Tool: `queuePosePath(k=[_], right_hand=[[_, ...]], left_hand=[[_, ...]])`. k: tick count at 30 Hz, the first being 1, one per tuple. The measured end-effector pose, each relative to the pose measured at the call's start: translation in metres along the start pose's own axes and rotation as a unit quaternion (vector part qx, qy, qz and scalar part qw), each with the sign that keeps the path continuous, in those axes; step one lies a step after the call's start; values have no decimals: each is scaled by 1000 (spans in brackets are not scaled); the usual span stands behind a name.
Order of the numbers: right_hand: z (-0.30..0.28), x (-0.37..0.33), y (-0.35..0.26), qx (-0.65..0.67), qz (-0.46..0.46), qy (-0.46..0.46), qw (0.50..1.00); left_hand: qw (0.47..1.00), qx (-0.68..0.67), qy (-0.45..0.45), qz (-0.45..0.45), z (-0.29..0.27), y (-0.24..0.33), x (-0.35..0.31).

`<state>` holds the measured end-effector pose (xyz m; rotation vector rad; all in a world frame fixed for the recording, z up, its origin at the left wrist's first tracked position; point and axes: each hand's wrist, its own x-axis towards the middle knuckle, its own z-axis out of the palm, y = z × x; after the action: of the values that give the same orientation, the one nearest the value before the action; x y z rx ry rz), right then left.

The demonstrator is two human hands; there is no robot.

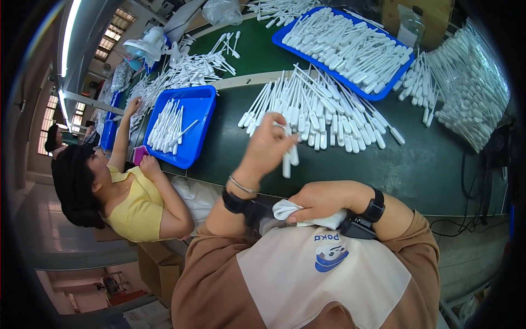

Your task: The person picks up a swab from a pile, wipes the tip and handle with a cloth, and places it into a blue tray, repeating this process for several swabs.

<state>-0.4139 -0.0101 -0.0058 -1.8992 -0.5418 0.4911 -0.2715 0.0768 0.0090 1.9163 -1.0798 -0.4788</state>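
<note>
- We see the left hand raised over the tabletop, its grip drawn together on what look like two white sticks; blur keeps us from being sure of the count.
- We find those sticks pointing their thick ends toward the person's body, the long axis running roughly away from the chest.
- We see the right hand low and close to the body, its grip clamped on a bunched white cloth.
- We place the cloth nearer the chest than the held sticks, slightly below their thick ends in our view, with a gap between.
- We note the pile of sticks beyond both hands, mostly to the right of the left grip; the left hand is nearer to it. The pile fans out, thin ends away, thick ends toward the person.
- We see a blue tray heaped with similar sticks behind the pile, and a clear bag of them at the right.
- We see a second blue tray to the left, beside a co-worker in yellow.
</note>
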Motion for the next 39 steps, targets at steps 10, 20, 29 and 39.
queuePosePath(k=[10, 20, 29, 39], right_hand=[[-3, 3, -5, 31, 11, 0, 999], [-8, 1, 0, 27, 11, -10, 1000], [-7, 8, 9, 196, 24, 271, 942], [-20, -1, 13, 358, 71, 496, 788]], left_hand=[[982, 141, -107, -61, -85, -85, 106], [982, 74, -114, -134, -82, -71, 101], [890, 438, 111, 57, -153, -128, 192], [790, 611, 49, 0, -188, -176, 267]])
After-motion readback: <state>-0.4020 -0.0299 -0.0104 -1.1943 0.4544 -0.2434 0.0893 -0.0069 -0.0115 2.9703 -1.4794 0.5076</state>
